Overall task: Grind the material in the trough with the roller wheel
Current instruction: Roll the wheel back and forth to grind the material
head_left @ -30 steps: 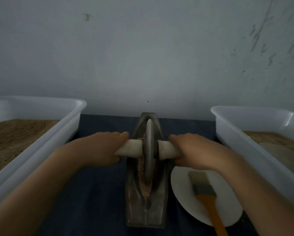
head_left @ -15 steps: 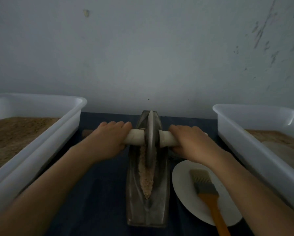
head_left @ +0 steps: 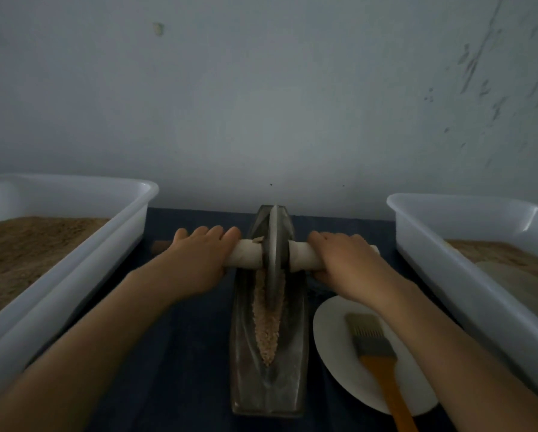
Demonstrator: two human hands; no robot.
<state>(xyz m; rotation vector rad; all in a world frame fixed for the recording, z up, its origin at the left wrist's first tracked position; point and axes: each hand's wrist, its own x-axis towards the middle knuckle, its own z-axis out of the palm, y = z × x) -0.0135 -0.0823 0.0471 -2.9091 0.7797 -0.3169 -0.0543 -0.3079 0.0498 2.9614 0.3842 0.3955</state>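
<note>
A dark metal boat-shaped trough [head_left: 295, 369] lies lengthwise on the dark blue cloth in front of me. Pale brown granular material [head_left: 265, 332] fills its groove. The grey roller wheel [head_left: 274, 244] stands upright in the far part of the trough, on a pale wrapped axle [head_left: 246, 252]. My left hand [head_left: 199, 260] lies over the axle's left side with fingers curled over its top. My right hand [head_left: 349, 260] grips the right side of the axle.
A white plastic tub [head_left: 74, 263] with brown powder stands at the left, and another white tub [head_left: 455, 260] with brownish material at the right. A white plate [head_left: 333, 332] holding an orange-handled brush [head_left: 377, 353] sits right of the trough. A grey wall is close behind.
Both hands have pushed the wheel away from me, from the trough's middle to its far part. More of the material in the groove now shows.
</note>
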